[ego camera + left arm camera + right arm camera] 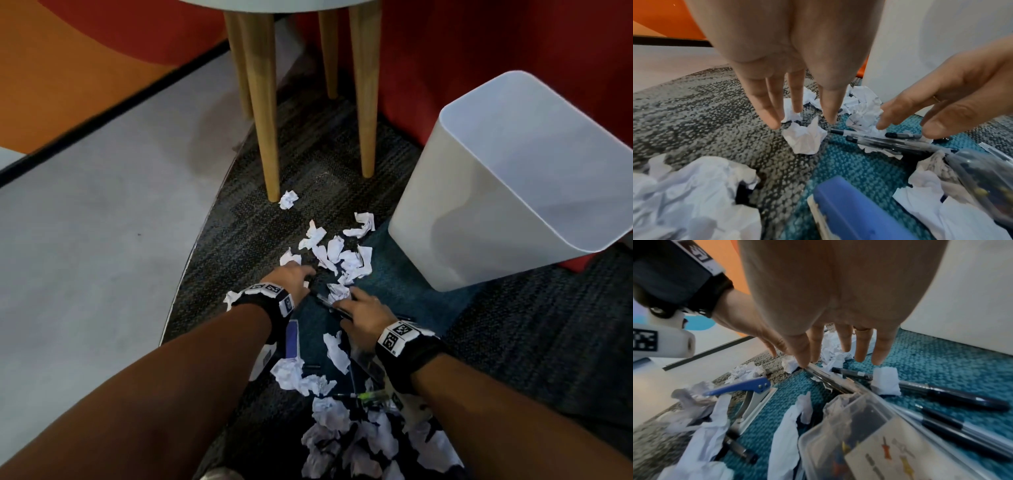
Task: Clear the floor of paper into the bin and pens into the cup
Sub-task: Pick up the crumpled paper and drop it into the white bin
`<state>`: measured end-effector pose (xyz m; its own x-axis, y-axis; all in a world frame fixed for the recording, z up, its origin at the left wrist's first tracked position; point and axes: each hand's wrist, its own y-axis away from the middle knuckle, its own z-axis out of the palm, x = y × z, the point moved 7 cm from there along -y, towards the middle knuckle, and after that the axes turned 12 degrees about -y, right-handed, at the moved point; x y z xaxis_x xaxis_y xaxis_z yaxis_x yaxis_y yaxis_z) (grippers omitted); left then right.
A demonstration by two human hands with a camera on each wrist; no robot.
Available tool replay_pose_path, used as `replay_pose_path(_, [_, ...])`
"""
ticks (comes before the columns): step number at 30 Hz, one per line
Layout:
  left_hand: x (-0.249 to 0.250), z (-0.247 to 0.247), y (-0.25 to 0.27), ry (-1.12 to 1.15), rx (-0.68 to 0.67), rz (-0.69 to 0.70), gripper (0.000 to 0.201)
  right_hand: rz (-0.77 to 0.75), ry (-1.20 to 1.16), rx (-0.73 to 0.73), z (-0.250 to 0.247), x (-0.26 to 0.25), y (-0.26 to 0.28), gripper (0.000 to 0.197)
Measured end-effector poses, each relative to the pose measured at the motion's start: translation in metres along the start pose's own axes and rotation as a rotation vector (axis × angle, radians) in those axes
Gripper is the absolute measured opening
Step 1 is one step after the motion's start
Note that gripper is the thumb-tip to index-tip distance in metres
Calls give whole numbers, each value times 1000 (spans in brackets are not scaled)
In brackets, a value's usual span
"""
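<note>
Crumpled white paper scraps (346, 255) litter the carpet, with a bigger heap (346, 442) near my body. My left hand (306, 275) hovers open, its straight fingers (774, 120) just above one paper ball (804, 139). My right hand (346, 296) is spread open over a clear pen (890, 143) and a dark pen (853, 373). Its thumb tip touches the clear pen's end (813, 369). More black pens (953, 395) lie to the right. The white bin (479, 212) stands empty at the right. No cup is in view.
A blue stapler (744, 385) and a clear box of push pins (869, 439) lie among the papers near my wrists. Wooden table legs (263, 113) stand ahead, one scrap (288, 199) at their foot. Red seating is behind the bin; grey floor lies left.
</note>
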<state>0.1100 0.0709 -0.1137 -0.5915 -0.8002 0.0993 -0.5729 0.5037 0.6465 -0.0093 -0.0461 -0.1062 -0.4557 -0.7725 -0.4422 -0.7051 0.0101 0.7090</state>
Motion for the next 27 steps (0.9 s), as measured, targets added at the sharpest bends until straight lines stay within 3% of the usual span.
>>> replay_pose_path(7, [-4,24,3,-35,-57,-1,54,52,40,-54,4,4,-9,56])
replay_pose_path(12, [-6,26,11,20,-41,-38,34,-72,-37,165,-10,-4,-7,42])
replay_pose_path(17, [-3,15,12,97,-27,-60,34,-149,-3,323,-33,-11,-6,32])
replay_pose_path(20, [0,10,13,125,-7,-74,37,-103,-34,267,-29,-5,-13,27])
replay_pose_path(24, [1,6,13,152,25,-87,44,44,79,36,-2,6,-24,52])
replay_pose_path(27, [0,-2,11,158,28,-109,48,37,127,84,2,7,-24,52])
